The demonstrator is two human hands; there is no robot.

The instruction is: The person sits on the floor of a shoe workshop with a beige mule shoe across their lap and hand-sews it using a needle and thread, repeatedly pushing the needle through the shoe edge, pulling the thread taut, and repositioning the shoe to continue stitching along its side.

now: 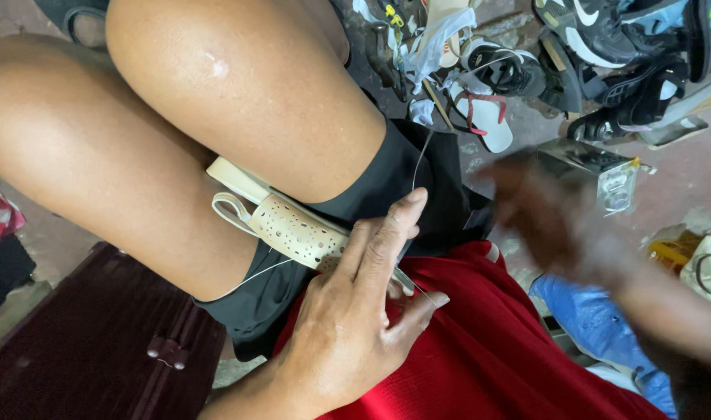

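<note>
Head view: left hand [355,311] rests on a cream perforated sandal [293,227] wedged between the thighs, its grip closed on the sandal's near end, forefinger extended along it. A thin thread [420,159] rises past that finger. Right hand [542,222] is raised off to the side (motion-blurred); its grip cannot be determined. Assorted footwear [604,54] lies on the floor beyond.
</note>
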